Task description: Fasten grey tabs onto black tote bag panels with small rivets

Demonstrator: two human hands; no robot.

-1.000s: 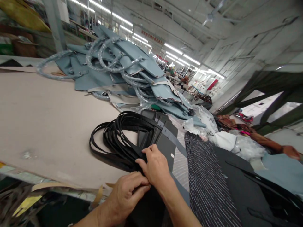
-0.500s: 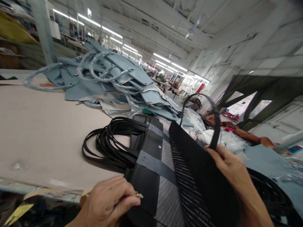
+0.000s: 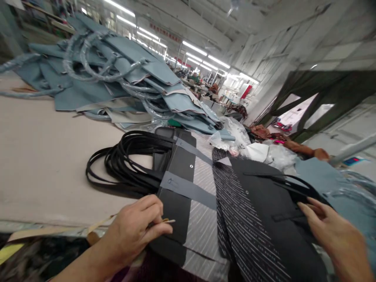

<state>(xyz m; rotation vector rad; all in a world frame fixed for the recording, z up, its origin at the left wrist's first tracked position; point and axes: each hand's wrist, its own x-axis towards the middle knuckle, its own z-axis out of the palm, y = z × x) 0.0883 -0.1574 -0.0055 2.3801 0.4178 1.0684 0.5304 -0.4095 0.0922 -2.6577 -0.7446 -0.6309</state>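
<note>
In the head view, the left hand, low and left of centre, has its thumb and curled forefinger pinched together on a thin pale sliver, just over the edge of a black stack. The right hand, at the lower right, has its fingers half open and bent, the tips at the outer edge of a black panel, near its strap; whether they grip it or only touch it, I cannot tell

The panel lies at lower right of centre, smooth and matt, the strap a narrow dark loop, with dark lining printed in broken white lines along its left side. Left of that, in the lower middle, the stack shows paler striped lining and two flat grey strips across it. A bundle of slim black loops fans out from its left side

The pale, flat tabletop fills the left of the frame. At the upper left, smooth blue pieces are heaped with round handles in clear wrap. Crumpled plastic and brown material lie right of centre. Behind, rows of tube lights run below the ceiling, and a dark drape hangs at the upper right
</note>
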